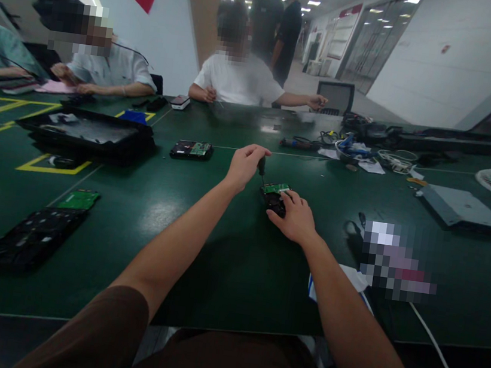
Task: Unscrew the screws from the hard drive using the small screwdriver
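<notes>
My left hand (244, 167) is closed round the dark handle of a small screwdriver (262, 165). The screwdriver points down, its shaft reaching the far left corner of a black device with a green circuit board (275, 188). My right hand (296, 216) grips the near right side of that device, thumb on the near edge and fingers over the board, and part of it is hidden under them. Where exactly the screwdriver's tip sits is too small to tell.
A similar device (191, 150) lies beyond my left hand. Front left is a black casing with a green board (35, 229); behind it stands a black tray (89, 130). To the right are a grey metal box (466, 208), cables (352, 147) and a white cable (436, 351). Co-workers sit opposite.
</notes>
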